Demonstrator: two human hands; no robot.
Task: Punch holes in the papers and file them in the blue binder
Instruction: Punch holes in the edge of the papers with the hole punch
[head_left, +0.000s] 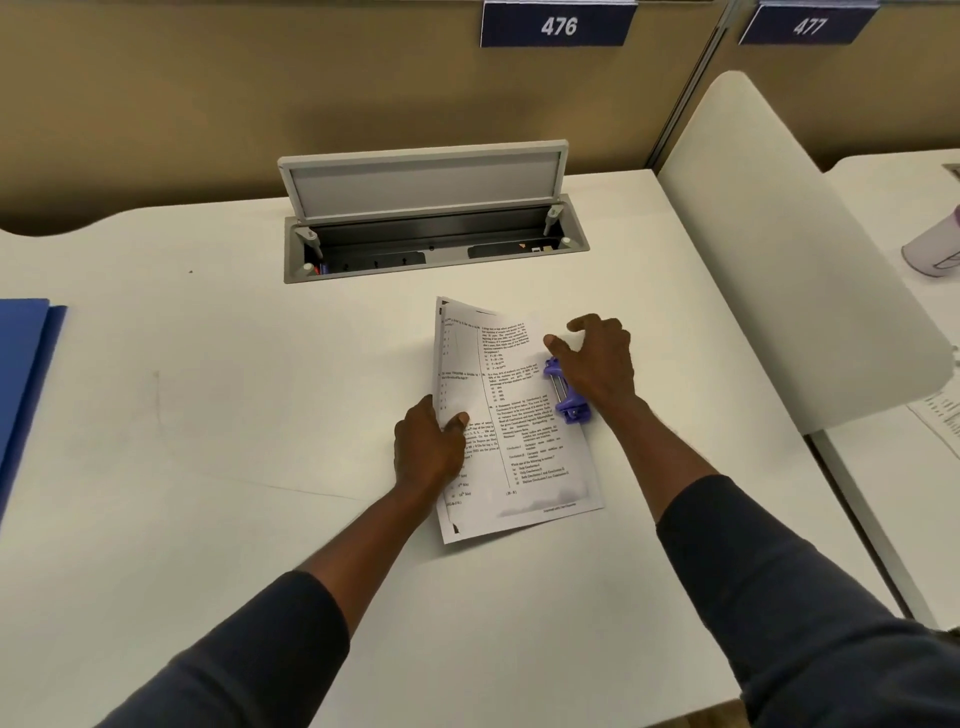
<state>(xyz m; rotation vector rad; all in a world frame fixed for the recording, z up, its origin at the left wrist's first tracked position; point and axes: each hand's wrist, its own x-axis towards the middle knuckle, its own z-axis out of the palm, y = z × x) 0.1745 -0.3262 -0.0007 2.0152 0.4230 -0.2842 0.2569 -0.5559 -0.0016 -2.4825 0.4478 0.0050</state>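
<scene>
A thin stack of printed papers (511, 415) lies on the white desk (234, 415) in the middle. My left hand (428, 447) grips the stack's left edge, thumb on top and fingers under, and that edge is lifted a little. A purple hole punch (566, 392) sits on the right edge of the papers. My right hand (597, 364) presses down on the punch with the palm, fingers spread above the sheet. The blue binder (23, 374) lies at the desk's far left, partly out of frame.
An open cable box (431, 228) with a raised grey lid is set into the desk behind the papers. A white divider panel (779, 249) bounds the desk on the right. Beyond it stand a pale purple bottle (935, 249) and other papers (940, 415).
</scene>
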